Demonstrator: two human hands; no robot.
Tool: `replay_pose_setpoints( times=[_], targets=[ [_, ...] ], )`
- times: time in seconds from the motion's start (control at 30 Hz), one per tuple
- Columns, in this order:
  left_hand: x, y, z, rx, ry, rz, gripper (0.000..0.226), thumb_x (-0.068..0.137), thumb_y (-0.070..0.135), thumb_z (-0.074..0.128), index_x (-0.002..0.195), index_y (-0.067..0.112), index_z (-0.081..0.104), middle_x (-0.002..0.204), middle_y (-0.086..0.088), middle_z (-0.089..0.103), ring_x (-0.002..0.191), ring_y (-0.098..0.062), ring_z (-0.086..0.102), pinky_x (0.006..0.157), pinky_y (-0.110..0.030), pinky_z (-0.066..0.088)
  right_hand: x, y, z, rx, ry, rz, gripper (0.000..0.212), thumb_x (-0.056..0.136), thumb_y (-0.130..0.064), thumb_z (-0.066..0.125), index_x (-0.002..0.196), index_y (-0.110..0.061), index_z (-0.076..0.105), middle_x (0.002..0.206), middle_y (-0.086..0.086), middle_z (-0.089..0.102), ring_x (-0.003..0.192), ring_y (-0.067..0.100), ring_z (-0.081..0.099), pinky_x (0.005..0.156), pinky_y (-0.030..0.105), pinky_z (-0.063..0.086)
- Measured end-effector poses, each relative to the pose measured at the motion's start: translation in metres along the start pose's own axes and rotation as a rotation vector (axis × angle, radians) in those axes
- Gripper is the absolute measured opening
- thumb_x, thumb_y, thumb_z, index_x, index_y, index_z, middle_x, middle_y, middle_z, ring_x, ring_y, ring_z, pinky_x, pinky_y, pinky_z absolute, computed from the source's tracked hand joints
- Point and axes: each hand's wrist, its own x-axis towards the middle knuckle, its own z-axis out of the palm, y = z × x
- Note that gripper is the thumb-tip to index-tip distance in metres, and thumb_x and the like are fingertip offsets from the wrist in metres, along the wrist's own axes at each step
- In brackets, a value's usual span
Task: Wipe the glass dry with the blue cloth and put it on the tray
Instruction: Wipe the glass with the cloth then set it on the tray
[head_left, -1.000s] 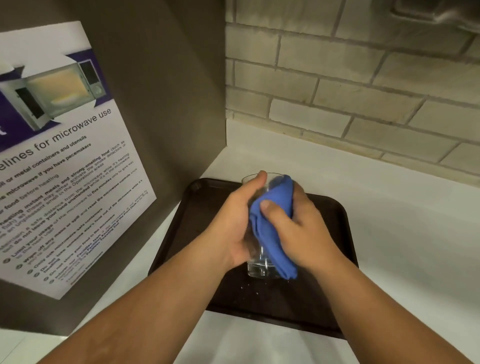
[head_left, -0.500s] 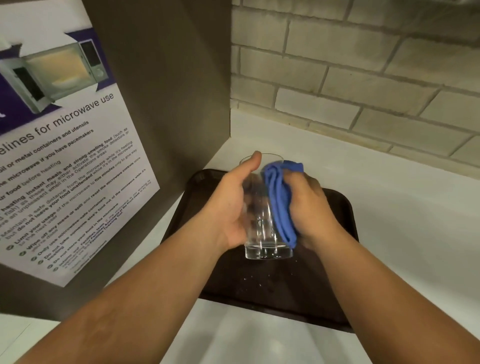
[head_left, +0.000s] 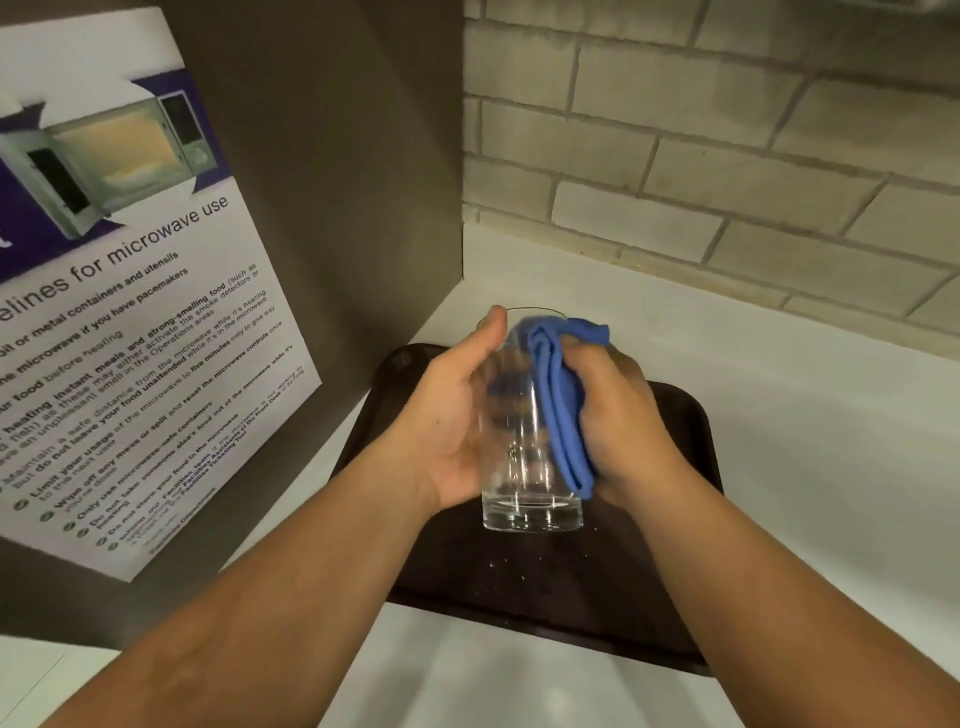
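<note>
A clear drinking glass (head_left: 522, 467) is held upright in the air above the dark brown tray (head_left: 670, 519). My left hand (head_left: 457, 415) grips its left side, thumb up at the rim. My right hand (head_left: 618, 415) presses the folded blue cloth (head_left: 561, 410) against the glass's right side. The cloth runs from the rim down almost to the thick base. The glass's bottom hangs a little over the tray surface.
The tray lies on a white counter (head_left: 805, 426) in a corner. A brown panel with a microwave-use poster (head_left: 130, 312) stands at the left. A pale brick wall (head_left: 727, 156) runs behind. Small crumbs or droplets (head_left: 509, 566) dot the tray.
The cloth has slid from the front of the glass round to its right side, uncovering the front. Both hands and the glass sit a little higher in view.
</note>
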Motion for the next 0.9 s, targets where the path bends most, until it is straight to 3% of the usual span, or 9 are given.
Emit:
replay_pose_setpoints(
  times=[0.1, 0.2, 0.33, 0.47, 0.53, 0.6, 0.7, 0.8, 0.9],
  targets=[
    [0.0, -0.001, -0.001, 0.048, 0.092, 0.016, 0.05, 0.092, 0.06, 0.066, 0.108, 0.016, 0.086, 0.105, -0.01, 0.085, 0.094, -0.026, 0.082, 0.072, -0.037, 0.066, -0.003, 0.002, 0.01, -0.104, 0.066, -0.026, 0.039, 0.08, -0.052, 0.056, 0.107, -0.027, 0.067, 0.097, -0.003, 0.077, 0.089, 0.012, 0.075, 0.086, 0.039, 0.061],
    [-0.005, -0.005, -0.004, -0.027, 0.1, 0.013, 0.055, 0.098, 0.063, 0.058, 0.118, 0.017, 0.082, 0.117, -0.012, 0.083, 0.105, -0.028, 0.08, 0.08, -0.038, 0.066, -0.003, -0.001, 0.017, -0.175, 0.113, -0.088, 0.051, 0.079, -0.059, 0.053, 0.111, -0.022, 0.067, 0.1, 0.0, 0.077, 0.093, 0.015, 0.074, 0.09, 0.043, 0.059],
    [-0.009, -0.006, 0.001, -0.06, 0.091, 0.015, 0.071, 0.091, 0.071, 0.059, 0.128, 0.012, 0.077, 0.125, -0.013, 0.079, 0.112, -0.034, 0.076, 0.091, -0.051, 0.064, 0.01, -0.006, 0.015, -0.041, 0.148, 0.005, 0.041, 0.08, -0.057, 0.052, 0.08, -0.021, 0.07, 0.074, 0.004, 0.077, 0.077, 0.018, 0.075, 0.075, 0.038, 0.059],
    [-0.005, 0.003, 0.0, -0.096, 0.24, -0.037, 0.087, 0.087, 0.077, 0.058, 0.128, 0.001, 0.072, 0.12, -0.024, 0.078, 0.109, -0.043, 0.076, 0.093, -0.057, 0.063, 0.001, 0.005, 0.002, 0.155, -0.005, 0.216, 0.034, 0.098, -0.036, 0.05, 0.083, -0.017, 0.073, 0.063, 0.006, 0.073, 0.054, 0.016, 0.072, 0.051, 0.028, 0.059],
    [-0.002, 0.008, -0.003, -0.101, 0.271, -0.043, 0.087, 0.088, 0.078, 0.056, 0.122, 0.0, 0.073, 0.111, -0.024, 0.08, 0.096, -0.04, 0.08, 0.079, -0.052, 0.067, -0.019, 0.013, -0.006, 0.104, -0.214, 0.129, 0.028, 0.088, -0.039, 0.051, 0.078, -0.03, 0.075, 0.061, 0.001, 0.068, 0.048, 0.015, 0.068, 0.045, 0.028, 0.056],
    [0.001, 0.009, -0.005, -0.034, 0.29, -0.041, 0.084, 0.086, 0.08, 0.057, 0.113, 0.003, 0.077, 0.091, -0.018, 0.083, 0.074, -0.033, 0.081, 0.058, -0.042, 0.065, -0.034, 0.017, -0.008, -0.083, -0.319, -0.068, 0.021, 0.081, -0.044, 0.053, 0.094, -0.046, 0.069, 0.077, -0.004, 0.072, 0.068, 0.015, 0.073, 0.058, 0.025, 0.059],
    [0.002, 0.003, -0.002, 0.002, 0.258, -0.051, 0.083, 0.085, 0.08, 0.059, 0.118, 0.007, 0.079, 0.098, -0.013, 0.083, 0.082, -0.03, 0.081, 0.067, -0.04, 0.065, -0.031, 0.014, -0.002, -0.269, -0.269, -0.267, 0.041, 0.085, -0.043, 0.055, 0.125, -0.03, 0.053, 0.096, -0.003, 0.07, 0.091, 0.015, 0.072, 0.078, 0.027, 0.06],
    [0.002, 0.0, 0.006, -0.028, 0.163, -0.037, 0.079, 0.087, 0.076, 0.06, 0.123, 0.008, 0.078, 0.11, -0.017, 0.081, 0.096, -0.034, 0.08, 0.078, -0.047, 0.065, -0.007, -0.002, 0.002, -0.145, -0.011, -0.128, 0.029, 0.091, -0.044, 0.053, 0.108, -0.022, 0.063, 0.081, -0.009, 0.074, 0.077, 0.003, 0.072, 0.071, 0.024, 0.056],
    [0.006, 0.005, 0.006, -0.058, 0.164, -0.022, 0.085, 0.089, 0.078, 0.055, 0.128, 0.004, 0.072, 0.112, -0.023, 0.08, 0.094, -0.039, 0.079, 0.079, -0.053, 0.065, 0.002, -0.003, -0.009, 0.048, -0.025, 0.057, 0.024, 0.099, -0.032, 0.049, 0.082, -0.029, 0.066, 0.066, -0.014, 0.073, 0.059, 0.001, 0.069, 0.056, 0.024, 0.058]
  ],
)
